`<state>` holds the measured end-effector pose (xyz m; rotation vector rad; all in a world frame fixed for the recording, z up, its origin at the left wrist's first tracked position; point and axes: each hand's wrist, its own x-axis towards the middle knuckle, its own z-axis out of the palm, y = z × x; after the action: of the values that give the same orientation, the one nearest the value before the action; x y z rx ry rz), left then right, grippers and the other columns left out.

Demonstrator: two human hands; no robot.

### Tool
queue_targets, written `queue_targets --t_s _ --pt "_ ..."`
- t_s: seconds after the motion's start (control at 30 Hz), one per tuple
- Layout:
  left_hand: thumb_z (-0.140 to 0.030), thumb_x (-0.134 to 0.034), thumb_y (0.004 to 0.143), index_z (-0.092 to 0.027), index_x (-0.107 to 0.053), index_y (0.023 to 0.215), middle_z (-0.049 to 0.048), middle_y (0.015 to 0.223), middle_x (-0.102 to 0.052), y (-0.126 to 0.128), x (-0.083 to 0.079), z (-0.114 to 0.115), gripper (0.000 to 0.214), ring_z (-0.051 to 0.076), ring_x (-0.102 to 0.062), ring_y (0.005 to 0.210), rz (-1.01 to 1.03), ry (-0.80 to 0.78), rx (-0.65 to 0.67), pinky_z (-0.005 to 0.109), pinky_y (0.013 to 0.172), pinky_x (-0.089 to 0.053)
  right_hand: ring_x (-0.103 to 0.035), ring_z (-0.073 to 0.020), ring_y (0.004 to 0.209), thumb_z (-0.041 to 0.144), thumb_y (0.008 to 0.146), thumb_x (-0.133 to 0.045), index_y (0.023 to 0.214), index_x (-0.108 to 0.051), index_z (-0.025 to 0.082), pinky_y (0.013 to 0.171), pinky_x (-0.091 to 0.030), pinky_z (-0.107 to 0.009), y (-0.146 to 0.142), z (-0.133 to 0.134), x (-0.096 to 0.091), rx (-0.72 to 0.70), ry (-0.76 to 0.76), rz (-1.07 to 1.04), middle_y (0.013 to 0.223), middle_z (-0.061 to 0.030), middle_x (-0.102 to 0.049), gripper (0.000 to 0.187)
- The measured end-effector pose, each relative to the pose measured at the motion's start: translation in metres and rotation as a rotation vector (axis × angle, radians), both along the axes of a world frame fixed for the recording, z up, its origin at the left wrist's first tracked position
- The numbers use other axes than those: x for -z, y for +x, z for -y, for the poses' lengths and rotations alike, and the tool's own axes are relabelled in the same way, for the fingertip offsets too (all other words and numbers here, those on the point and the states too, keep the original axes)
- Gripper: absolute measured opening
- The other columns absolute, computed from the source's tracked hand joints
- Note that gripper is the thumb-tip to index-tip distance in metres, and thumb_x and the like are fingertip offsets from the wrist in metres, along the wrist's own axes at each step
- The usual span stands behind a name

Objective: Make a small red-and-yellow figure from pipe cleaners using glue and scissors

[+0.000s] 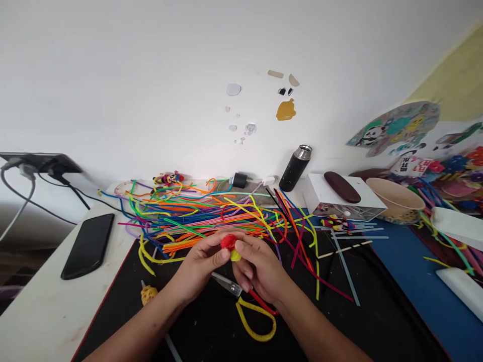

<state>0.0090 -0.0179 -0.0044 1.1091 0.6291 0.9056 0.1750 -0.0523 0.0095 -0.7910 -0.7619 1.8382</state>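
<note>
The black mat (388,311) offers clear passage at front right. Scissors (228,285) block the centre; heaped pipe cleaners (211,213) obstruct the rear.

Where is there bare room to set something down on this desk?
The white tabletop is bare on your side of the phone. So is the black mat, between the long pale-blue strip and the blue surface. Beyond your left hand and right hand, piled craft stems crowd the back.
</note>
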Motion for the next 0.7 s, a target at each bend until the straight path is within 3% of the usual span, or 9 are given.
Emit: queue_targets --t_s 0.17,0.3,0.4,0.6,0.7 --pt "-0.042 -0.079 0.090 -0.027 -0.077 0.119 0.0079 0.129 -0.070 -0.008 -0.017 0.000 0.032 0.027 -0.063 0.120 -0.197 0.241 -0.048 0.038 0.105 -0.047 -0.041 -0.0058 0.031 0.052 0.088 -0.077 0.097 -0.070 0.015 0.035 -0.025 -0.017 0.008 0.008 -0.006 0.058 0.044 0.126 0.043 0.0126 -0.040 0.039" --pt "-0.034 -0.079 0.091 -0.024 -0.073 0.109 0.0055 0.111 -0.068 -0.010 -0.030 0.007 0.022 0.019 -0.063 0.095 -0.316 0.436 -0.157 0.030 0.085 -0.052 -0.041 -0.0056 0.031 0.055 0.087 -0.077 0.093 -0.069 0.015 0.037 -0.024 -0.017 0.013 0.015 -0.011 0.097 0.074 0.238 0.042 0.0131 -0.038 0.041" --pt "-0.030 -0.075 0.092 -0.022 -0.069 0.109 0.0043 0.103 -0.065 -0.010 -0.037 0.012 0.019 0.016 -0.061 0.086 -0.337 0.509 -0.168 0.029 0.077 -0.053 -0.040 -0.0058 0.031 0.058 0.086 -0.076 0.088 -0.067 0.016 0.037 -0.024 -0.018 0.012 0.018 -0.013 0.113 0.088 0.286 0.041 0.0132 -0.037 0.042" --pt "-0.028 -0.072 0.094 -0.021 -0.066 0.111 0.0059 0.106 -0.068 -0.014 -0.042 0.015 0.019 0.018 -0.067 0.087 -0.357 0.569 -0.059 0.030 0.075 -0.058 -0.040 -0.0066 0.031 0.059 0.085 -0.076 0.092 -0.068 0.017 0.036 -0.026 -0.018 0.009 0.018 -0.011 0.098 0.106 0.388 0.041 0.0133 -0.039 0.043" --pt "-0.022 -0.067 0.097 -0.023 -0.067 0.120 0.0077 0.115 -0.070 -0.019 -0.044 0.011 0.023 0.019 -0.069 0.096 -0.402 0.705 -0.084 0.031 0.082 -0.058 -0.040 -0.0071 0.031 0.061 0.084 -0.076 0.092 -0.067 0.017 0.035 -0.027 -0.019 0.007 0.017 -0.011 0.092 0.106 0.411 0.041 0.0135 -0.038 0.046"
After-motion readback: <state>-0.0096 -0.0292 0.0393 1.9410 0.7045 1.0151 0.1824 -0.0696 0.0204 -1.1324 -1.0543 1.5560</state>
